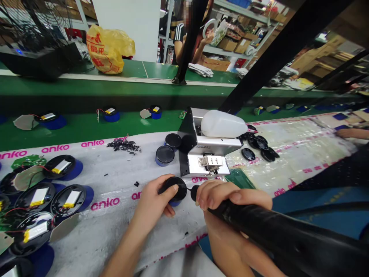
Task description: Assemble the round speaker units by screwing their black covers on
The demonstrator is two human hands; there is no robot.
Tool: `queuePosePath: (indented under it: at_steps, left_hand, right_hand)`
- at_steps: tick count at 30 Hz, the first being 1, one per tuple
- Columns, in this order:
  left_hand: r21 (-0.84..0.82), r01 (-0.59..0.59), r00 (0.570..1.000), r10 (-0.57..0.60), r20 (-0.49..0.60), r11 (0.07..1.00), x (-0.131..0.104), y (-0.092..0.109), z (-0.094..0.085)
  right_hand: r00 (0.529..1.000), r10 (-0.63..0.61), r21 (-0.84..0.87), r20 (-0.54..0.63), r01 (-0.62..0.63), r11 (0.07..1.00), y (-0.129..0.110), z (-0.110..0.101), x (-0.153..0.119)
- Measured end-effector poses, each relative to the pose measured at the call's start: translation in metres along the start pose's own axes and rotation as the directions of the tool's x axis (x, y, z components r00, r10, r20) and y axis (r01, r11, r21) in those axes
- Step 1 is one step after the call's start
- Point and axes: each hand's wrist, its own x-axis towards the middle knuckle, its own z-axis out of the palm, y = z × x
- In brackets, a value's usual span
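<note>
Plastic-covered desk (95,238) spreads beneath you, its near edge close below your hands. Your left hand (152,196), fingers curled and thumb on top, grips a round black-topped case (177,187); your right hand (233,194) is closed around a thick black tool (268,223), its thin tip at the case's rim. Press the case flat, meeting it squarely with the tip. Just beyond both hands, a silver-and-black machine (209,144) limits reach; there's more room left of your left hand.

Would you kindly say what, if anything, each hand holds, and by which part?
Left hand: a round case, by its side, thumb on top. Right hand: a black tool, near its tip end.
</note>
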Motion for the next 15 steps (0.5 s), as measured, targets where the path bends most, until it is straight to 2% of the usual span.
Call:
queuePosePath:
  at_steps: [5, 8, 12, 15]
  left_hand:
    - [0.052, -0.078, 0.997, 0.078, 0.006, 0.996, -0.007, -0.010, 0.001]
    - [0.017, -0.067, 0.998, 0.067, -0.001, 0.998, -0.010, -0.013, 0.001]
    - [-0.017, -0.066, 0.998, 0.066, 0.006, 0.998, -0.012, -0.014, 0.002]
    - [-0.018, -0.056, 0.998, 0.056, 0.009, 0.998, -0.011, -0.012, 0.003]
  right_hand:
    - [0.996, 0.087, 0.034, 0.017, -0.087, 0.996, 0.008, -0.001, 0.000]
    - [0.993, 0.119, 0.047, 0.028, -0.120, 0.992, 0.008, 0.001, 0.002]
    - [0.974, 0.221, -0.036, 0.050, -0.219, 0.975, 0.001, 0.002, 0.004]
    - [0.965, 0.253, -0.065, 0.068, -0.248, 0.966, -0.002, 0.003, 0.003]
